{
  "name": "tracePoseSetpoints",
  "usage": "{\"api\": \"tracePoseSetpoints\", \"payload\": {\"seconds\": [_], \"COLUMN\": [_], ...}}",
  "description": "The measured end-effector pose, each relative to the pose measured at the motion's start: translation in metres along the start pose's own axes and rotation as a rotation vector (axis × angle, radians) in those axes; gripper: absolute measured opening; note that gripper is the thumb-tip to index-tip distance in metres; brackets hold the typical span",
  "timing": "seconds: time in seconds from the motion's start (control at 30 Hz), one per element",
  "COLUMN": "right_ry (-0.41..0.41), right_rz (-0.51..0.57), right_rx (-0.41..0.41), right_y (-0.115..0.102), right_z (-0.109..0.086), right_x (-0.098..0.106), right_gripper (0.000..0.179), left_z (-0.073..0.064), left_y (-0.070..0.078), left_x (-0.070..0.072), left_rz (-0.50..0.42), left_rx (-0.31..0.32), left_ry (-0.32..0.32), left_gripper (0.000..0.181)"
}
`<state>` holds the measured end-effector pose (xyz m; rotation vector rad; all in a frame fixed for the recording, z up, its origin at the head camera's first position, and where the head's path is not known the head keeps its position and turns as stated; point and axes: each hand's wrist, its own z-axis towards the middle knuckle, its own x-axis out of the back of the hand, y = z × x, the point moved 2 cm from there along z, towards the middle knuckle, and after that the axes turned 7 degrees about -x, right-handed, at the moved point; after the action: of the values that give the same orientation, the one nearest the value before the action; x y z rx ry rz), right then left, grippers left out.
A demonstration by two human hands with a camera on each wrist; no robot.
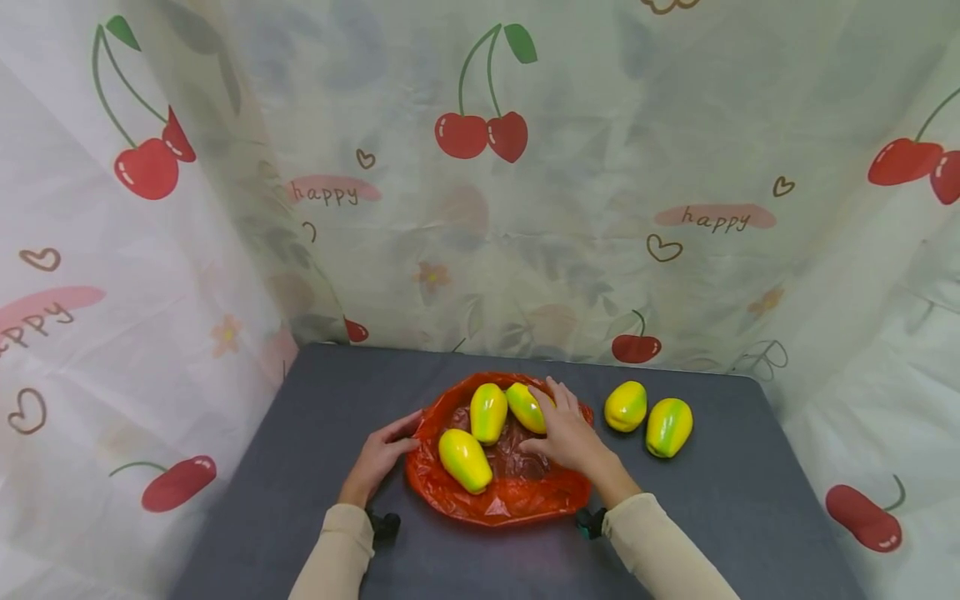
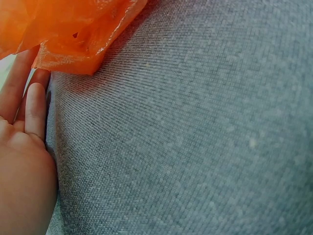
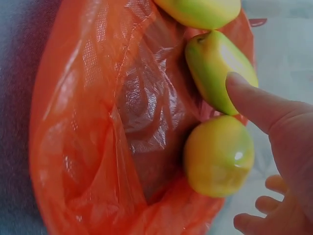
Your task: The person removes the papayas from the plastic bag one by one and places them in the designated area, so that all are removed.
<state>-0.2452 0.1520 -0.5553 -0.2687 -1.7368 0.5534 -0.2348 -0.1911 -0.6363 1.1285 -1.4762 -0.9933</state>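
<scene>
A red plastic bag (image 1: pixel 495 510) lies spread on the table with its mouth wide. Three glossy yellow-green fruits are inside: a front-left fruit (image 1: pixel 465 461), a middle fruit (image 1: pixel 488 413) and a right fruit (image 1: pixel 523 405). My left hand (image 1: pixel 381 457) touches the bag's left edge, its fingers (image 2: pixel 35 110) fairly straight and their tips hidden behind the plastic. Above the bag's right side is my right hand (image 1: pixel 567 435), fingers spread, partly covering the right fruit. In the right wrist view, the thumb (image 3: pixel 254 100) overlaps one fruit (image 3: pixel 217 68); nothing is gripped.
Two more yellow-green fruits, a rear one (image 1: pixel 626 407) and a front one (image 1: pixel 669 427), lie on the dark grey table (image 1: pixel 720 517) right of the bag. A cherry-print curtain (image 1: pixel 570 250) encloses the back and sides.
</scene>
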Motion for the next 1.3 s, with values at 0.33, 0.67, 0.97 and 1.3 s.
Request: {"api": "tracePoseSetpoints", "payload": {"seconds": [0.33, 0.67, 0.97, 1.3], "right_ry": [-0.001, 0.025, 0.039, 0.067], "right_rz": [0.014, 0.002, -0.036, -0.082], "right_rx": [-0.013, 0.003, 0.029, 0.045], "right_y": [-0.002, -0.007, -0.005, -0.004], "right_z": [0.015, 0.023, 0.025, 0.022], "right_x": [-0.010, -0.014, -0.018, -0.019], "right_gripper": [0.091, 0.087, 0.072, 0.060], "left_z": [0.000, 0.000, 0.000, -0.001], "left_y": [0.000, 0.001, 0.000, 0.002], "left_x": [0.001, 0.001, -0.001, -0.001], "left_rz": [-0.001, -0.011, 0.005, 0.006], "left_rx": [-0.005, 0.000, -0.006, -0.004], "left_ry": [0.002, 0.004, 0.007, 0.003], "left_gripper": [0.050, 0.050, 0.051, 0.051]}}
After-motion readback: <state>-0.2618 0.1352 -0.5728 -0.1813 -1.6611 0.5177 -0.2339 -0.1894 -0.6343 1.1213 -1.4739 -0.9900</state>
